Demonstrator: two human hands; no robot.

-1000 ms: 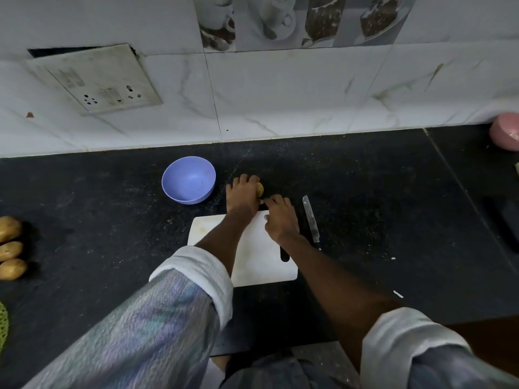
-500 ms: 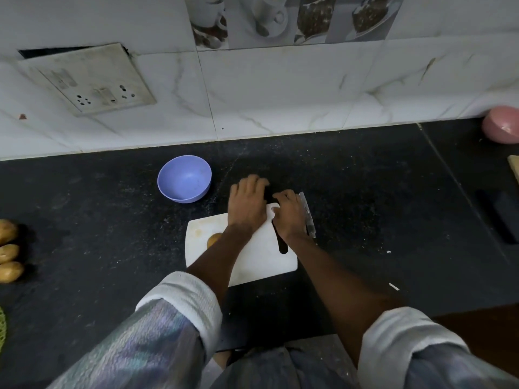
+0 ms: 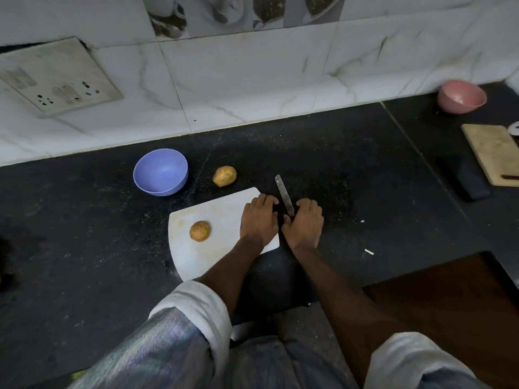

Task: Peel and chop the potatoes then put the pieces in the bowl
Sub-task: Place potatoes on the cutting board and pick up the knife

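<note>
We see a dark surface carrying a white cutting board, purple bowl, loose potato, knife, and, toward its right edge, a pink bowl and wooden board.

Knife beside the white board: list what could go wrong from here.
1. The knife lies on the dark counter with its handle hidden under the right hand, and the left hand sits close by; a careless lift could nick those fingers.
2. The potato rests loose on the counter, off the white board, and may roll.
3. The potato on the board is round and unpeeled, so it may slip when cut.
</note>
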